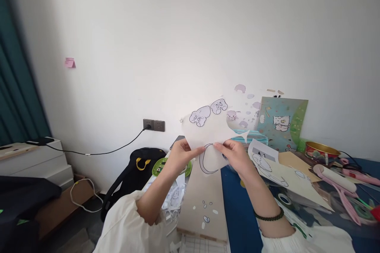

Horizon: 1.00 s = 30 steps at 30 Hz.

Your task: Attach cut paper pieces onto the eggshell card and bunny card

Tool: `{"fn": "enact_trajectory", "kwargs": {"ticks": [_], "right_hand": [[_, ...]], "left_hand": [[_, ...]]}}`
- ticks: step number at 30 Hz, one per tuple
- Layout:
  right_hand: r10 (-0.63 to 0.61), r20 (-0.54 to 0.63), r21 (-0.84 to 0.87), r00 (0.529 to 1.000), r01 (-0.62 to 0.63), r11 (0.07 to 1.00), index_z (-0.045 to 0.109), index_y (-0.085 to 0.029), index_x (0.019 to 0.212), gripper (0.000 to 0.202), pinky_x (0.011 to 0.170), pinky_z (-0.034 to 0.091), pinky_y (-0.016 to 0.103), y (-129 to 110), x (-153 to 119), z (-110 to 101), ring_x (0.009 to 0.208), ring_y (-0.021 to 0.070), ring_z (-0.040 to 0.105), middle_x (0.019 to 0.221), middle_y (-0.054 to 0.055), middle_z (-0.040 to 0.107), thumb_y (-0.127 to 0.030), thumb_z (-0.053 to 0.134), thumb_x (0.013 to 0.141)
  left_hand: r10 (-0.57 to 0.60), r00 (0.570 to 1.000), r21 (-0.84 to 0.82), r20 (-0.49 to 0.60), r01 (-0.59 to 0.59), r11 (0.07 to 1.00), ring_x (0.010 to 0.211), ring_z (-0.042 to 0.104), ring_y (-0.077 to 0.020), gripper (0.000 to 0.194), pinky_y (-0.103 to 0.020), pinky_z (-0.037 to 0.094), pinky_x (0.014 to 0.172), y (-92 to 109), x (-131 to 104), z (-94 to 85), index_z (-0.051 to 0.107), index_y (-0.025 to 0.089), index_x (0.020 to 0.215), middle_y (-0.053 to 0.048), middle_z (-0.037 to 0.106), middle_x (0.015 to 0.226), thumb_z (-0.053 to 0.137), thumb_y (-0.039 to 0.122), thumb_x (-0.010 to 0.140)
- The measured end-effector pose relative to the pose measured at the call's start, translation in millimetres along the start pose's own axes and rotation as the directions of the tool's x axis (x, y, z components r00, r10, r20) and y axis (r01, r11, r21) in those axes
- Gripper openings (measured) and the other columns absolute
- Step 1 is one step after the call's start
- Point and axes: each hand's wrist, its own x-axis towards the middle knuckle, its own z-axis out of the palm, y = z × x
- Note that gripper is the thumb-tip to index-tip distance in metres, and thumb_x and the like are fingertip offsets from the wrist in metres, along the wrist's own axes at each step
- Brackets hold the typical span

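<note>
A thin pale sheet (pixel 208 132) with black-outlined cartoon drawings is held up before the wall. My left hand (pixel 182 156) pinches its lower left part between thumb and fingers. On the right, my right hand (pixel 234 153) pinches it the same way, thumb close to the other thumb. Between and below the thumbs shows a crescent outline (pixel 204 162). Beneath the sheet lies a grey-brown board (pixel 202 193) with several small oval cut pieces on it.
Paper scraps (pixel 173 195) and a green round container (pixel 158 166) lie left of the board. To the right are a drawn sheet (pixel 282 174), a pink tape roller (pixel 337 184), a gold-rimmed tin (pixel 322 152) and a painted picture (pixel 282 122). A black backpack (pixel 133 170) stands further left.
</note>
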Motion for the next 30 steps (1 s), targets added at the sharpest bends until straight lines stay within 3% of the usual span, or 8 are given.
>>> {"fn": "enact_trajectory", "kwargs": {"ticks": [4,7,12,15,17,21,24,30], "right_hand": [[-0.022,-0.037,-0.065,0.999,0.019,0.998,0.071,-0.018,0.086,0.033,0.065,0.048,0.03,2,-7,-11,0.075,0.0217,0.063,0.083,0.007,0.071,-0.047,0.062,0.076],[-0.031,-0.14,-0.113,0.99,0.015,0.993,0.068,-0.02,0.099,0.035,0.072,0.047,0.032,22,-22,-17,0.081,0.0222,0.062,0.092,0.008,0.069,-0.045,0.061,0.076],[0.012,-0.245,-0.146,0.969,-0.049,0.988,0.065,-0.02,0.07,0.03,0.063,0.043,0.033,78,-59,-17,0.058,0.0199,0.056,0.063,0.004,0.065,-0.05,0.065,0.073],[0.059,-0.205,-0.109,0.977,-0.083,0.991,0.056,-0.021,0.058,0.039,0.052,0.037,0.029,97,-74,-10,0.04,0.0148,0.044,0.039,-0.004,0.046,-0.054,0.057,0.08],[0.09,-0.15,-0.065,0.985,-0.101,0.993,0.057,-0.021,0.06,0.042,0.048,0.034,0.028,101,-76,-4,0.038,0.0131,0.04,0.039,-0.006,0.042,-0.056,0.051,0.084],[0.151,-0.046,0.043,0.987,-0.149,0.988,0.067,-0.019,0.085,0.04,0.053,0.041,0.027,97,-74,6,0.053,0.0158,0.056,0.064,0.001,0.063,-0.057,0.055,0.08],[0.177,0.02,0.099,0.984,-0.178,0.979,0.069,-0.017,0.082,0.04,0.057,0.045,0.029,94,-72,8,0.059,0.0177,0.058,0.069,0.004,0.067,-0.055,0.062,0.074],[0.193,-0.157,0.102,0.969,-0.178,0.979,0.068,-0.019,0.072,0.029,0.063,0.046,0.03,94,-73,-10,0.062,0.0183,0.055,0.062,0.001,0.061,-0.047,0.066,0.074]], "left_hand": [[-0.015,0.995,0.0,-0.096,0.015,1.0,0.087,0.071,-0.0287,0.03,-0.035,0.056,0.075,-21,-7,2.8,0.074,0.014,0.081,-0.011,0.077,0.089,0.083,0.033,0.059],[-0.044,0.979,-0.019,-0.199,0.041,0.999,0.092,0.07,-0.0293,0.034,-0.036,0.055,0.079,-43,-23,3.0,0.073,0.013,0.084,-0.011,0.076,0.093,0.08,0.037,0.062],[-0.121,0.931,-0.057,-0.346,0.108,0.993,0.102,0.066,-0.0294,0.043,-0.037,0.055,0.082,-76,-47,3.3,0.069,0.011,0.099,-0.015,0.073,0.106,0.075,0.042,0.07],[-0.171,0.912,-0.084,-0.372,0.151,0.985,0.107,0.064,-0.0303,0.048,-0.039,0.054,0.085,-91,-52,4.4,0.066,0.01,0.106,-0.018,0.068,0.115,0.073,0.043,0.072],[-0.202,0.91,-0.098,-0.362,0.178,0.979,0.108,0.063,-0.0304,0.048,-0.04,0.054,0.087,-97,-55,6.0,0.065,0.01,0.108,-0.018,0.067,0.118,0.071,0.043,0.074],[-0.238,0.918,-0.104,-0.317,0.216,0.971,0.107,0.064,-0.0286,0.045,-0.037,0.055,0.085,-100,-62,11.0,0.065,0.014,0.11,-0.015,0.067,0.118,0.07,0.043,0.076],[-0.266,0.922,-0.067,-0.28,0.257,0.964,0.099,0.067,-0.0271,0.043,-0.037,0.055,0.083,-98,-65,13.4,0.066,0.014,0.107,-0.013,0.07,0.114,0.068,0.043,0.077],[-0.276,0.956,0.097,-0.103,0.286,0.953,0.069,0.069,-0.022,0.026,-0.033,0.055,0.065,-95,-63,9.2,0.073,0.016,0.086,-0.008,0.075,0.085,0.073,0.037,0.071]]}}
